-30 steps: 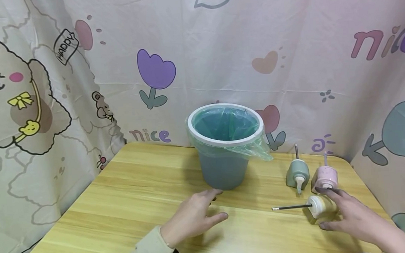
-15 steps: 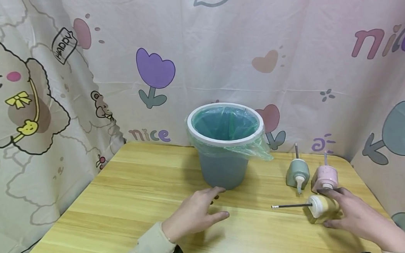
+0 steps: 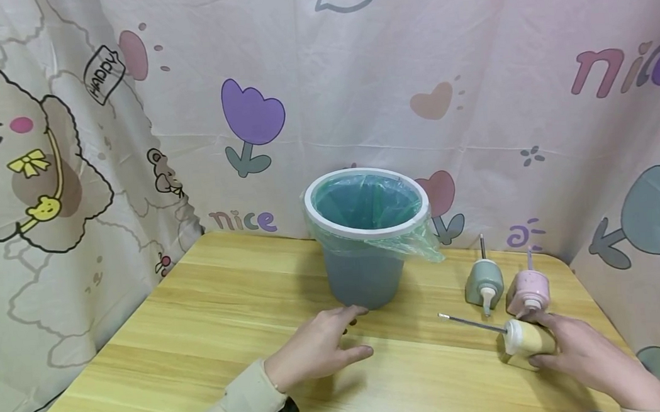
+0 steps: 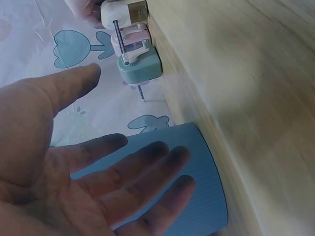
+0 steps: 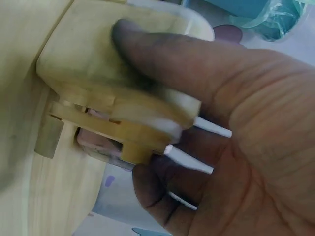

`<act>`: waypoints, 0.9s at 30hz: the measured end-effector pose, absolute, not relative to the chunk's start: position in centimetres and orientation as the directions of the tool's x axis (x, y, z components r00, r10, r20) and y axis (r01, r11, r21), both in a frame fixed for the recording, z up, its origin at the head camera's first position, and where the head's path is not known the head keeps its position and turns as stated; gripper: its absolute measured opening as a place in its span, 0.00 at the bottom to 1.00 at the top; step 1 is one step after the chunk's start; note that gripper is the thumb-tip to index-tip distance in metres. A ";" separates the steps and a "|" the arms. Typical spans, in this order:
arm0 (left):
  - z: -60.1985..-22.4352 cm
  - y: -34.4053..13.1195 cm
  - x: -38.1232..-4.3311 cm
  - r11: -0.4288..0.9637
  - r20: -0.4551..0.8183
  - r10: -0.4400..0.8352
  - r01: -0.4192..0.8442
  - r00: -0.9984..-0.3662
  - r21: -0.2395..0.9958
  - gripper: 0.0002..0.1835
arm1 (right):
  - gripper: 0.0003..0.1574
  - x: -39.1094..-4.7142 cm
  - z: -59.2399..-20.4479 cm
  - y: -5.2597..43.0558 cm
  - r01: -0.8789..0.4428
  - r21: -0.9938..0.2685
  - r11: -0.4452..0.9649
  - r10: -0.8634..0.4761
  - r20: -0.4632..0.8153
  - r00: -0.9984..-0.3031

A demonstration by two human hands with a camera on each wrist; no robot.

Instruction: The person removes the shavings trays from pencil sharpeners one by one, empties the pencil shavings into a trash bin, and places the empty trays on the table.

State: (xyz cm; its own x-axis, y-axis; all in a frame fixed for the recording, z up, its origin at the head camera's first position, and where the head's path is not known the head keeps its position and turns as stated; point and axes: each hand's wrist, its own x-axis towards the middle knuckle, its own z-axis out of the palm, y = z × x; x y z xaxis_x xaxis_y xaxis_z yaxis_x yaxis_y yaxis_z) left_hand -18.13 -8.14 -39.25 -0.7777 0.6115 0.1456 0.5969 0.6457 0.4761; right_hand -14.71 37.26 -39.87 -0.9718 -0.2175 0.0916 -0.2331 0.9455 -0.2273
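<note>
My right hand (image 3: 585, 349) grips a yellow hand-crank pencil sharpener (image 3: 536, 338), thumb on one side and fingers round the other. A dark pencil (image 3: 472, 323) sticks out of its left end, slanting up. In the right wrist view the yellow sharpener (image 5: 83, 51) shows its crank arm (image 5: 93, 123); the palm hides part of it. My left hand (image 3: 316, 352) is held with fingers extended, close before the waste bin (image 3: 365, 273), holding nothing. In the left wrist view its spread fingers (image 4: 133, 169) overlap the blue-grey bin.
Behind the yellow sharpener stand a green sharpener (image 3: 484, 281) and a pink sharpener (image 3: 530, 289), each with a pencil sticking out. A thin plastic bag lines the bin under its white rim (image 3: 365, 232). Printed cloth (image 3: 357, 91) hangs behind the wooden table (image 3: 200, 315).
The right fingers have closed in round the yellow sharpener. It has tilted, and its pencil's free end has swung up and away. My left hand has barely moved.
</note>
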 end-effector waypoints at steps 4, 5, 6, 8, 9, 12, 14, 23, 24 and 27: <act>-39.2 -8.1 -18.1 0.655 0.124 0.613 0.589 -0.781 0.472 0.34 | 0.41 -14.9 -40.0 37.2 -0.230 -0.240 0.943 -0.220 0.070 -0.973; -39.2 -8.1 -18.2 0.657 0.119 0.614 0.588 -0.781 0.472 0.35 | 0.41 -15.0 -40.0 37.1 -0.228 -0.240 0.944 -0.217 0.070 -0.974; -39.2 -8.1 -18.2 0.657 0.116 0.615 0.588 -0.780 0.472 0.35 | 0.41 -15.0 -40.0 37.1 -0.232 -0.242 0.942 -0.221 0.073 -0.973; -39.2 -8.1 -18.2 0.656 0.108 0.618 0.587 -0.778 0.474 0.35 | 0.40 -14.9 -40.1 36.9 -0.246 -0.245 0.938 -0.232 0.086 -0.969; -39.2 -8.1 -18.2 0.655 0.105 0.621 0.587 -0.777 0.476 0.35 | 0.39 -14.9 -40.1 36.8 -0.257 -0.248 0.934 -0.240 0.095 -0.966; -39.2 -8.1 -18.2 0.651 0.098 0.627 0.588 -0.773 0.480 0.35 | 0.37 -14.6 -40.3 36.3 -0.294 -0.264 0.919 -0.269 0.128 -0.955; -39.2 -8.0 -18.2 0.647 0.096 0.632 0.592 -0.769 0.480 0.35 | 0.36 -14.4 -40.3 35.9 -0.314 -0.278 0.908 -0.283 0.145 -0.948; -39.2 -8.0 -17.9 0.618 0.083 0.661 0.604 -0.746 0.503 0.36 | 0.36 -13.7 -39.1 33.5 -0.374 -0.317 0.872 -0.341 0.156 -0.927; -39.1 -8.0 -17.9 0.616 0.083 0.662 0.605 -0.745 0.505 0.36 | 0.36 -13.6 -38.9 33.2 -0.384 -0.317 0.867 -0.349 0.162 -0.923; -39.0 -8.0 -17.8 0.611 0.083 0.664 0.603 -0.743 0.513 0.35 | 0.35 -13.4 -38.4 32.4 -0.403 -0.319 0.858 -0.369 0.164 -0.915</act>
